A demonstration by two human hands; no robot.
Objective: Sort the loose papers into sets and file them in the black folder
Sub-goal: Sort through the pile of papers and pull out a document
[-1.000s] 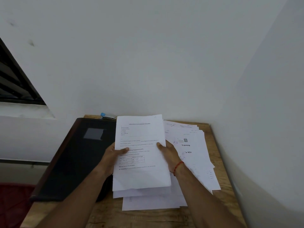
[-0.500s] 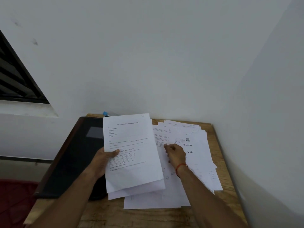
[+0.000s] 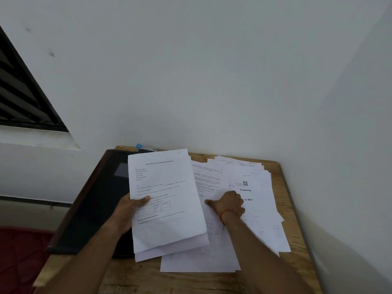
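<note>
My left hand [image 3: 129, 211] grips a thin set of printed sheets [image 3: 165, 187] by its left edge, thumb on top, held above the table's middle. A closed black folder [image 3: 93, 200] lies on the left of the wooden table [image 3: 286, 198], partly under the held set. Loose papers [image 3: 256, 187] are spread over the table's right half, the top one headed "Training". My right hand [image 3: 229, 203] rests on this spread with fingers curled down onto a sheet; whether it pinches the sheet I cannot tell.
A blue-tipped object [image 3: 144, 147] lies at the table's back edge by the white wall. A second wall runs close along the table's right side. A dark louvred window [image 3: 21, 98] is at the left, and red flooring [image 3: 19, 255] shows below.
My right hand let go of the held set and moved right onto the loose papers. My left hand carried the set a little to the left, uncovering more sheets.
</note>
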